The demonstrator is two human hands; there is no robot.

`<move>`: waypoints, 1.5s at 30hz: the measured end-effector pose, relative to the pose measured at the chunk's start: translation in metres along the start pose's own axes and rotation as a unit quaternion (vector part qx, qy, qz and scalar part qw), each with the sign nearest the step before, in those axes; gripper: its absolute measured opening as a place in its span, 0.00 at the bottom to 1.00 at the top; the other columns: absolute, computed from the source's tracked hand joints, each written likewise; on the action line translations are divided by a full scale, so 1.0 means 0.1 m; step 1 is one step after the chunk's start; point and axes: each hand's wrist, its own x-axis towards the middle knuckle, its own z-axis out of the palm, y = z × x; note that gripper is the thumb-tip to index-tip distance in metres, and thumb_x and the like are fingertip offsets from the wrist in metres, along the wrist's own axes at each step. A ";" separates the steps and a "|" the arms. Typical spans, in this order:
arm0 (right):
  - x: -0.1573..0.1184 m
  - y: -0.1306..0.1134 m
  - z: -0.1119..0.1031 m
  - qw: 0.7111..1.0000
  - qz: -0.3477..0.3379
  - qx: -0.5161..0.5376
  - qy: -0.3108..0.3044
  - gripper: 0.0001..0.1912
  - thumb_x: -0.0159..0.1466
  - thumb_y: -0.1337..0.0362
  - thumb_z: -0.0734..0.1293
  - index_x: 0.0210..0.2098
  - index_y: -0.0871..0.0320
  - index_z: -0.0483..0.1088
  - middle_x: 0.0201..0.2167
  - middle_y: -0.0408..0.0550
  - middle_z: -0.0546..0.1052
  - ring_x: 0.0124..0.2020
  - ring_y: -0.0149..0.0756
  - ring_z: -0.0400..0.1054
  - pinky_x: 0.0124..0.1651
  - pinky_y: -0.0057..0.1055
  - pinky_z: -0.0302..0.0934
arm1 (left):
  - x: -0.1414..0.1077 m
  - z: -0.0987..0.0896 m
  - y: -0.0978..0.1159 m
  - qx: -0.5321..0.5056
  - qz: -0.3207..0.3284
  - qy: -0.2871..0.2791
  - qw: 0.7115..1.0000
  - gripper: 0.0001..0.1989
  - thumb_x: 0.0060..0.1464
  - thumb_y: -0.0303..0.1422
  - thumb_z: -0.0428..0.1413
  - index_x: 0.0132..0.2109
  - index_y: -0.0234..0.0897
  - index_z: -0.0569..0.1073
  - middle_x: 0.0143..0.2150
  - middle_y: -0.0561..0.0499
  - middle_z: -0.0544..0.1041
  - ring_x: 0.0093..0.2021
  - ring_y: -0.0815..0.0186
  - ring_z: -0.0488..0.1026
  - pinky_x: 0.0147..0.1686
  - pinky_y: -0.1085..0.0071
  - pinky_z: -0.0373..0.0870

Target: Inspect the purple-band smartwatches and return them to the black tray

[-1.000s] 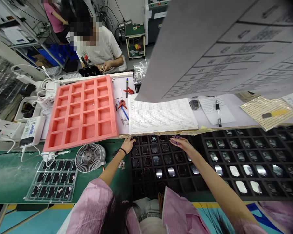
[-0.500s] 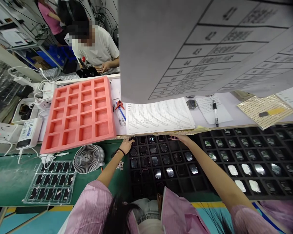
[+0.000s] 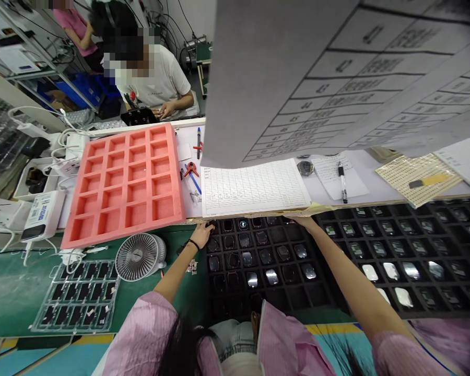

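Left hand (image 3: 201,236): narrow, hold unclear, at far corner of black tray (image 3: 285,297) | Right hand (image 3: 303,222): state cannot tell | Watch bodies (image 3: 272,277), ahead of hands: likely light, fragile; take by edges

And there's a matt black plastic tray (image 3: 266,297), with glossy silvery pieces (image 3: 272,277) shining in its pockets! Right beside it, rough pink foam (image 3: 121,183) meets smooth white paper (image 3: 254,188).

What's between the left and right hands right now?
The head view shows a black tray of watch-like units, one lit, between the left hand and right hand.
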 end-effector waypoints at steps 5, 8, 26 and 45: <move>-0.03 0.03 0.00 0.996 -0.030 -0.075 0.049 0.17 0.45 0.64 0.77 0.35 0.56 0.76 0.45 0.54 0.79 0.58 0.54 0.64 0.61 0.52 0.57 | 0.00 0.00 0.00 0.003 0.006 0.002 1.000 0.17 0.57 0.21 0.46 0.46 0.39 0.76 0.46 0.42 0.70 0.50 0.57 0.66 0.54 0.54 0.66; -0.11 0.02 -0.10 0.990 -0.048 -0.104 0.081 0.10 0.48 0.60 0.74 0.29 0.54 0.74 0.43 0.54 0.80 0.63 0.56 0.58 0.65 0.54 0.49 | 0.00 0.01 0.00 0.002 0.004 0.006 1.000 0.17 0.57 0.21 0.46 0.46 0.39 0.76 0.47 0.43 0.70 0.50 0.57 0.66 0.54 0.54 0.66; -0.72 0.54 0.47 0.976 -0.135 -0.162 -0.048 0.20 0.54 0.49 0.70 0.41 0.53 0.69 0.34 0.46 0.77 0.38 0.41 0.73 0.54 0.45 0.64 | 0.01 0.01 -0.01 -0.004 0.004 0.011 1.000 0.16 0.57 0.22 0.46 0.45 0.37 0.76 0.47 0.40 0.69 0.50 0.56 0.65 0.53 0.54 0.66; -0.57 0.39 0.84 0.874 -0.232 -0.426 -0.011 0.20 0.66 0.57 0.58 0.54 0.56 0.69 0.56 0.56 0.72 0.61 0.51 0.59 0.64 0.53 0.50 | 0.01 0.01 0.01 -0.001 0.005 0.016 1.000 0.17 0.57 0.22 0.46 0.45 0.38 0.76 0.47 0.42 0.68 0.49 0.58 0.65 0.53 0.56 0.66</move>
